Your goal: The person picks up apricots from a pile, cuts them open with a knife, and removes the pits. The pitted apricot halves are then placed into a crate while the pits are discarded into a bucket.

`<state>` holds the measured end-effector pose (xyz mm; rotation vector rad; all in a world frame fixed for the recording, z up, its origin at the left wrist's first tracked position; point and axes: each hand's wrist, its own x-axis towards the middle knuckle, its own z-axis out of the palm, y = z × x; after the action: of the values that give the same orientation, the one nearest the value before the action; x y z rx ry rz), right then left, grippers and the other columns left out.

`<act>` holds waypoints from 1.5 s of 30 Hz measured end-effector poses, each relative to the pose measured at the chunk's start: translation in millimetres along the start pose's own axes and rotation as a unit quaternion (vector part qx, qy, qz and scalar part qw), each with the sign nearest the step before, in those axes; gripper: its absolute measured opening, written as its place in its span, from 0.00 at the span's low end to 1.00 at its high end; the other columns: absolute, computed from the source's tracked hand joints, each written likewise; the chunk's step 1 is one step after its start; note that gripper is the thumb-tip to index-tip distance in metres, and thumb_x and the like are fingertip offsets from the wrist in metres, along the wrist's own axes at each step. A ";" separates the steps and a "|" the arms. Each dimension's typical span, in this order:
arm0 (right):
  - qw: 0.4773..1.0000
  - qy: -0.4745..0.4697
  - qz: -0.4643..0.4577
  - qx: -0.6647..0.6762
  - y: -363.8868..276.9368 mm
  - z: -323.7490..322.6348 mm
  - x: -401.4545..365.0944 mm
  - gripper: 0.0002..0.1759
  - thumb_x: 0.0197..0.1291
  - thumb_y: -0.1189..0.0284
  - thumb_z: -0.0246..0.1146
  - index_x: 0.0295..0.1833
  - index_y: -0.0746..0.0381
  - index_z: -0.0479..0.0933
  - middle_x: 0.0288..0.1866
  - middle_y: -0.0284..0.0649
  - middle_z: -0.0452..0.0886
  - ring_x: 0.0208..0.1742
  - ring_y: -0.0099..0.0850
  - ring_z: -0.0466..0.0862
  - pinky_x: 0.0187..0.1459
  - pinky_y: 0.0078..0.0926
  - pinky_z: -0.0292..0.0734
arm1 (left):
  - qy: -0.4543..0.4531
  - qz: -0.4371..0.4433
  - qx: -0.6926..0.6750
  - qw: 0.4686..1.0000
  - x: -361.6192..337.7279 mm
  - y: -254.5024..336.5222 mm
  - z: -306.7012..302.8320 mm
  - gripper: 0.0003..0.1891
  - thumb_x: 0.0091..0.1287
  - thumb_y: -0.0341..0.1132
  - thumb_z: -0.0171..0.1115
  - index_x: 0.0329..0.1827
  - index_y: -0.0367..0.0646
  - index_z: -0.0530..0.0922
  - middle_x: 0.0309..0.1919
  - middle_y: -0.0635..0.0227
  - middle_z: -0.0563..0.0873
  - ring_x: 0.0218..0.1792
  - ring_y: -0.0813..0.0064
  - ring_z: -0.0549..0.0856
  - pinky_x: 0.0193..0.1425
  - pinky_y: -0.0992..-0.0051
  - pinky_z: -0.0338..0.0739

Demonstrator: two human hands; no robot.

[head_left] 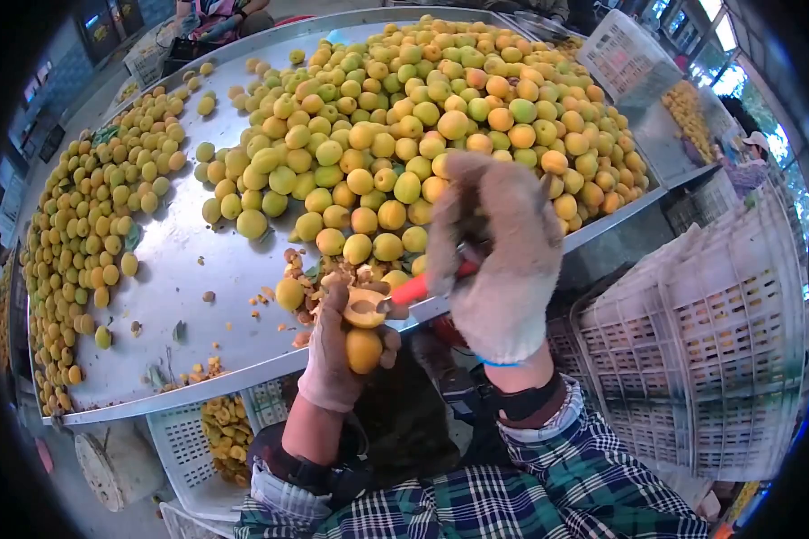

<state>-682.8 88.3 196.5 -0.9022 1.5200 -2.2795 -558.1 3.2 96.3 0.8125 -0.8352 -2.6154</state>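
My left hand [333, 355], in a worn fingerless glove, grips a yellow apricot [364, 349] split open, with one half [365, 308] tilted up above the other. My right hand [499, 260], in a grey knit glove, is closed on a red-handled knife [418, 287] whose tip points into the opened fruit. Both hands hover over the near edge of the metal table [189, 278]. A large heap of yellow-green apricots [422, 117] lies just beyond them, and a small pile of brown pits [310, 278] sits beside my left hand.
A second band of apricots [85, 225] runs along the table's left side. A white crate with cut fruit [225, 427] stands under the table edge. Stacked white crates [701, 350] stand at the right. Another person [746, 157] works at the far right.
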 end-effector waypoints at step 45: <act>0.985 -0.016 0.143 0.094 55.1 5.1 -24.6 0.26 0.69 0.44 0.51 0.34 0.57 0.67 0.21 0.31 0.62 0.18 0.27 0.66 0.20 0.26 0.61 | -0.065 0.062 0.186 0.978 -7.7 -22.2 0.6 0.33 0.73 0.61 0.40 0.61 0.39 0.72 0.24 0.67 0.76 0.21 0.74 0.75 0.25 0.77 0.69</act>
<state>-667.4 74.2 139.7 -0.6219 1.2979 -2.1446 -554.2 24.3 86.6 0.6531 -1.3940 -2.4570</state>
